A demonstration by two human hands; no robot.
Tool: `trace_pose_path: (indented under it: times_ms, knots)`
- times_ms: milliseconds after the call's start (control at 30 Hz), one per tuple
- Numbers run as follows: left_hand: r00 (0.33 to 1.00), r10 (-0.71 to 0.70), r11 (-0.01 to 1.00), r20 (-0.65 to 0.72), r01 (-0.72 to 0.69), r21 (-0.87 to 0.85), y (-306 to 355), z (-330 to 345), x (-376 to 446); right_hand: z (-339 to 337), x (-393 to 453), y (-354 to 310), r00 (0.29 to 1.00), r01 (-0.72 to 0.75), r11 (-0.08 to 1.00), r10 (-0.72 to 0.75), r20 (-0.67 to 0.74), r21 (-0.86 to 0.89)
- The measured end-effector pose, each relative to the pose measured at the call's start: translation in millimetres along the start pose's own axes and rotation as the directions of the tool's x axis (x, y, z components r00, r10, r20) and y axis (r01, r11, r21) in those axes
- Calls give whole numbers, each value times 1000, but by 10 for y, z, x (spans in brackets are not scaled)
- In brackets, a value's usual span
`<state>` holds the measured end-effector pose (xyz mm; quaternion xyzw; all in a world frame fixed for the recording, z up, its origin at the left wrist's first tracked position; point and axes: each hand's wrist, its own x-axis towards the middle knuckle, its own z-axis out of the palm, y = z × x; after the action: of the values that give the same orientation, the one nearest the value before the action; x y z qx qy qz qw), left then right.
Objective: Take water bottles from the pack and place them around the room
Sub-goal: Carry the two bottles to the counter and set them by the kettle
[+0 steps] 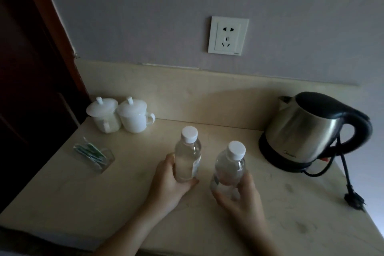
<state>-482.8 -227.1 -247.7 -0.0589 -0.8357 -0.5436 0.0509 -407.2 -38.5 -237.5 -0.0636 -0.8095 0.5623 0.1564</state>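
Far left on the counter (62, 199): glass holder with green sachets (93, 154), lying near the front-left edge. Behind it, two lidded white cups (120, 114), touching each other, against the backsplash.

Left hand (171, 183) wraps the lower body of the left bottle (188, 157), thumb on one side and fingers round the other. Bottle is upright, white cap on. Can't tell if its base is already on the counter; the hand hides it. Low grip looks chosen for setting it down standing.

Right hand (242, 195) holds the right bottle (229, 169) by its lower half, fingers curled round it. This one is tilted a little, cap leaning toward the kettle, and reads as not seated yet. The bottles are just beside each other, not touching.

Wall socket (228, 35) above and behind, nothing plugged in.

Right: steel kettle (311, 131) on its black base, cord (345, 164) trailing forward, loose plug (354, 198) lying on the counter near the right edge.

My read: both bottles are going down in the open middle strip between cups and kettle. Nothing blocks that spot. Only watch item is the cord and plug to the right of the right hand. The pack is not in view.
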Motion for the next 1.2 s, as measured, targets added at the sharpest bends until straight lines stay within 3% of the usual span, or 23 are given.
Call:
trace_pose_path:
  times_ms: [100,167,300,367,533,633,833,1067,1200]
  knots:
    - [998,35,998,52,-32,-60,-13,-65,229,17,57,68,988,133,970,-147,-52,-203]
    - [997,30,995,78,-23,-99,-16,-73,373,114,83,40,976,132,941,-179,-127,-310]
    - [991,1,985,137,23,-173,-58,-55,590,172,219,10,978,-110,981,77,-194,-162]
    - [986,-8,982,166,39,-186,-76,-42,701,115,325,52,973,-159,985,144,-182,-69]
    - [988,6,974,155,29,-223,-36,12,925,122,651,114,989,-43,975,11,-147,-217]
    - [991,13,974,134,17,-224,-79,74,1039,184,890,113,990,-44,957,4,-138,-287]
    - [993,49,982,110,-28,-184,-113,180,1203,313,1276,184,983,-115,975,84,-162,-190]
    - [990,89,975,113,-64,-211,-82,271,1298,399,1519,191,989,-23,962,-18,-146,-273]
    - [987,105,968,119,-74,-240,-81,288,1322,407,1583,214,992,-26,970,-4,-122,-241]
